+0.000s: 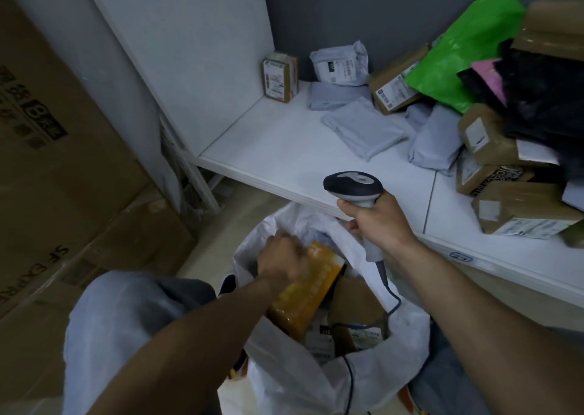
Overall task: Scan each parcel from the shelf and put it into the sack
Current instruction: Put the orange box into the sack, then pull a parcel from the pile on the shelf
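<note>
Left hand [282, 258] is reaching into the sack [300, 383], its grip clamped over the upper end of 1 yellow parcel [311, 294], a flat oblong pack with a bumpy, bubble-like skin; the hand is motion-blurred. The parcel is sitting tilted inside the sack's mouth, leaning over 1 brown carton [357, 307] that is already lying in there with a printed label showing. The sack is white, thin crinkly plastic, its rim standing open on the floor just below the shelf [284, 149]. Right hand [377, 222] is holding 1 scanner [352, 185], its grip wrapped tight round the pale grey handle, with the rounded dark head pointing left above the shelf edge; 1 dark cable [392, 297] is trailing from the handle down across the sack. The shelf is a smooth white board. On it, 1 small brown box [280, 76] is standing upright in the back-left corner, taped and labelled. Near it, at least 4 soft grey mailers [363, 127] are lying loose, 1 of them propped against the back wall with its label showing. At the right, 1 glossy green bag [461, 45] is leaning over a pile of at least 5 brown cartons [524, 209], with 1 black bag [543, 98] and something pink on top. 2 large cardboard boxes [47, 130] are stacked at the far left.
</note>
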